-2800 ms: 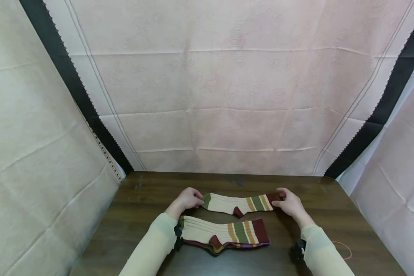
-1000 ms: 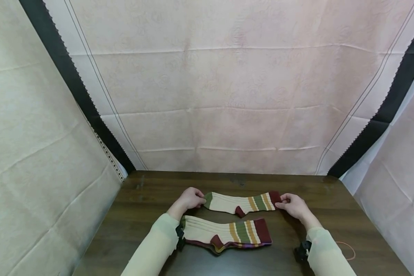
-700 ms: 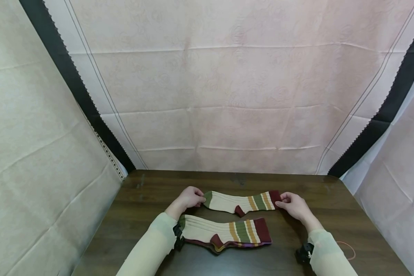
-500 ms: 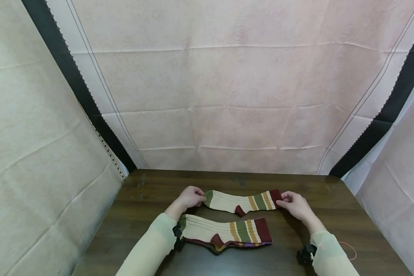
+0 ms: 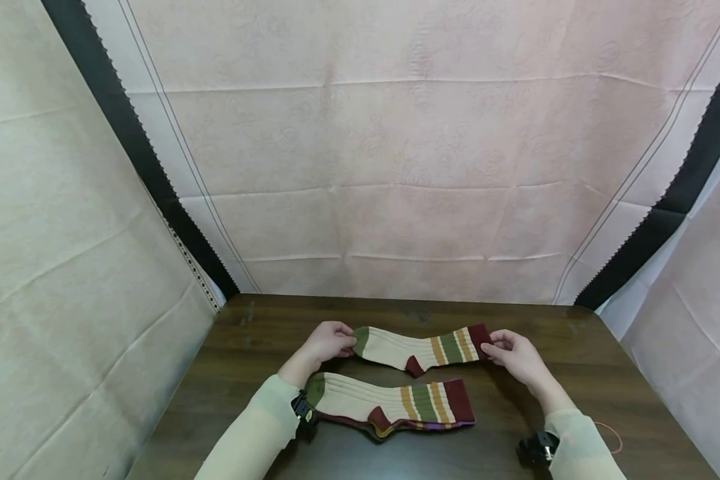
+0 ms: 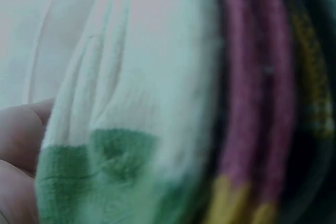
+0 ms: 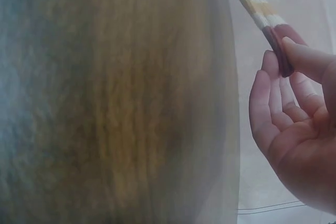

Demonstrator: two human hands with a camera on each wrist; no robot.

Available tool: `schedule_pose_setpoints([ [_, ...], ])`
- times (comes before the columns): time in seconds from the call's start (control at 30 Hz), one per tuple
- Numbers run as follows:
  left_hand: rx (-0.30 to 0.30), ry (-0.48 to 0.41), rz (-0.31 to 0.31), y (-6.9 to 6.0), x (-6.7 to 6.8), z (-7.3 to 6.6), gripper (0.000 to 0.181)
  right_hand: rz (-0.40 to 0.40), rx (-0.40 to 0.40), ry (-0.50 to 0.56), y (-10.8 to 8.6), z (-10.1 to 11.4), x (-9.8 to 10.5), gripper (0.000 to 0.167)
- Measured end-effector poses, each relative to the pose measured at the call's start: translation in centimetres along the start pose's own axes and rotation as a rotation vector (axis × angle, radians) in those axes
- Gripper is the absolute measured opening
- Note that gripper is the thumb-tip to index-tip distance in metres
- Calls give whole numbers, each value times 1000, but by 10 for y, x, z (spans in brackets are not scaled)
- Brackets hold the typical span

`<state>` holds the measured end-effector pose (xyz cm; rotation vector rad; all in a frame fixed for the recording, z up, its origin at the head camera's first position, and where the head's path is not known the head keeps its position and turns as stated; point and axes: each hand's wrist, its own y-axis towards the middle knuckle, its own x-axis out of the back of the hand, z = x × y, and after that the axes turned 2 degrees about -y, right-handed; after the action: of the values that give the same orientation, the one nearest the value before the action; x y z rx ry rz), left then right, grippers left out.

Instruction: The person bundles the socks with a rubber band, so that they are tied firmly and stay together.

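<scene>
The cream crew sock (image 5: pixel 390 347) is ribbed, with a green toe, a burgundy heel, a burgundy cuff and mustard bands either side of a green one. It stretches between the two hands, over the wooden table (image 5: pixel 552 347) and beyond a pile of socks (image 5: pixel 360 396), whose top one matches it. The left hand (image 5: pixel 327 341) pinches the toe; the right hand (image 5: pixel 516 357) pinches the cuff; the hands are well apart.

The right wrist view gives the cuff nearly edge-on, thumb against it and the other fingers loosely curved. From the left wrist, the pile fills the picture: pink layers with yellow ends and a dark, mustard-patterned one, just thin edges in the head view. Its toe grip is hidden there.
</scene>
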<state>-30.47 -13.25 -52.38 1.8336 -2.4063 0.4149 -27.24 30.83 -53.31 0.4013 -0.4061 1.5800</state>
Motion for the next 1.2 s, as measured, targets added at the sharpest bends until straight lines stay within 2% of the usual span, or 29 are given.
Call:
schedule_pose_setpoints([
  [0.27, -48, -46, -18, -6, 6, -5, 21, -14, -3, 72, -7, 12, -4, 38],
  [0.43, -59, -73, -33, -10, 11, -8, 23, -21, -11, 90, -10, 18, -6, 40],
  [0.87, -64, -150, -42, -22, 31, -4, 30, -3, 16, 171, -17, 33, -12, 37],
  [1.2, -56, -216, -38, -34, 40, -11, 32, 31, 14, 214, -27, 46, -12, 40],
])
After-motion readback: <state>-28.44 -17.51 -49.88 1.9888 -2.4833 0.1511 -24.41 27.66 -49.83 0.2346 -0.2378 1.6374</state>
